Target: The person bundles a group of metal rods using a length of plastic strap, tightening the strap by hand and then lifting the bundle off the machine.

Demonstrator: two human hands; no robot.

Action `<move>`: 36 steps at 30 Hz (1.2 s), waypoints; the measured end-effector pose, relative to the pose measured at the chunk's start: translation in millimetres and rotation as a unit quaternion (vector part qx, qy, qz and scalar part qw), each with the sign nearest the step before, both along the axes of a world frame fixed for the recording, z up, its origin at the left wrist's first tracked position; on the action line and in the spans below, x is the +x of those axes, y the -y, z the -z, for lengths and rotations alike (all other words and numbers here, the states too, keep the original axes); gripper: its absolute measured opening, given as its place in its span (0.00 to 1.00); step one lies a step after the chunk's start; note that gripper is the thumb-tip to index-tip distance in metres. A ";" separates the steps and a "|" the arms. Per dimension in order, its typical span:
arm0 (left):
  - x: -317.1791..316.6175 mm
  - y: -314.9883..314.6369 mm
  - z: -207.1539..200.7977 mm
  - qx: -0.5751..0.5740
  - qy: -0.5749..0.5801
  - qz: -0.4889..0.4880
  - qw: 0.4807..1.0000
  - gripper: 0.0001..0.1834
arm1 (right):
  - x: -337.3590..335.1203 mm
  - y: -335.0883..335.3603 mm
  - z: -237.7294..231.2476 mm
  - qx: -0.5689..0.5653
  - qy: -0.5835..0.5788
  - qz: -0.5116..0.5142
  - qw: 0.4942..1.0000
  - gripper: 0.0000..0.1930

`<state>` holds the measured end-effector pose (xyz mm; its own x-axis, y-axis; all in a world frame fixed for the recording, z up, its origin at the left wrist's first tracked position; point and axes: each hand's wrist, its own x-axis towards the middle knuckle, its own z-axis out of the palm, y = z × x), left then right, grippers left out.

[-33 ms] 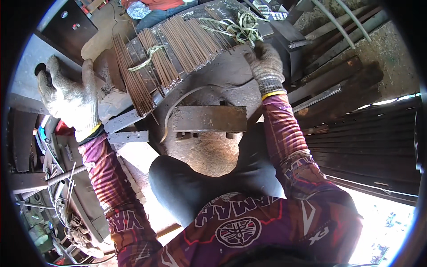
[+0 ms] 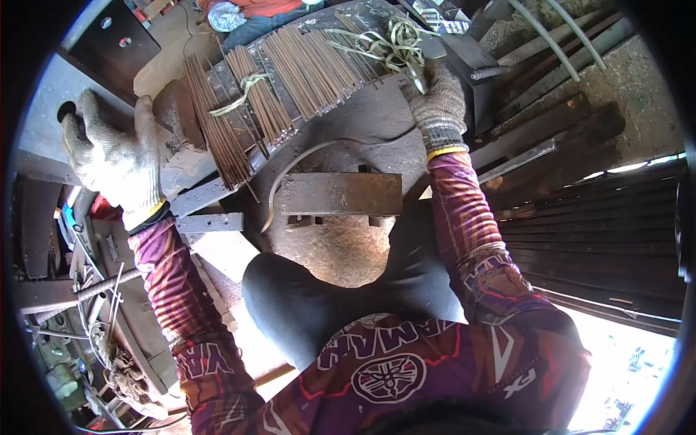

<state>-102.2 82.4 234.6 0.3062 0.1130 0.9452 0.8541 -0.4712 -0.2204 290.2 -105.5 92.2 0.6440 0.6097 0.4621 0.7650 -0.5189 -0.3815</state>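
My left hand (image 2: 116,148), in a pale knitted work glove, is raised at the left with its fingers spread and nothing in them. My right hand (image 2: 438,105), also gloved, is closed at the right end of the bench. Between its thumb and fingers shows a pale strap (image 2: 415,80), which seems to come from the tangle of straps (image 2: 395,45) just beyond. Thin rusty metal rods (image 2: 304,69) lie side by side in bunches between my hands. Another strap (image 2: 243,94) crosses the smaller bunch (image 2: 257,94) on the left.
A metal block (image 2: 341,193) stands in front of my knees. A thin curved hose or cable (image 2: 319,147) passes behind it. Beyond the bench sits another person (image 2: 264,9). Bent pipes (image 2: 551,32) and metal bars (image 2: 536,123) are at the right; scrap and cables (image 2: 109,348) lie lower left.
My right hand has shifted slightly to the right and turned a little, so more of the pale strap shows between thumb and fingers. My left hand has stayed in place.
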 end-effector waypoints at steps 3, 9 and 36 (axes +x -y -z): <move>-0.8 2.2 7.3 -0.011 0.000 -0.019 1.000 0.41 | -1.5 -10.5 -3.0 -0.089 0.069 0.017 0.993 0.33; -1.8 4.5 1.0 -0.015 -0.021 -0.009 1.000 0.42 | 39.1 -29.5 1.1 -0.203 0.045 -0.029 0.978 0.16; -34.9 14.7 -2.8 -0.071 -0.084 0.012 0.994 0.37 | 70.4 -70.5 -58.6 -0.244 -0.067 -0.081 0.964 0.20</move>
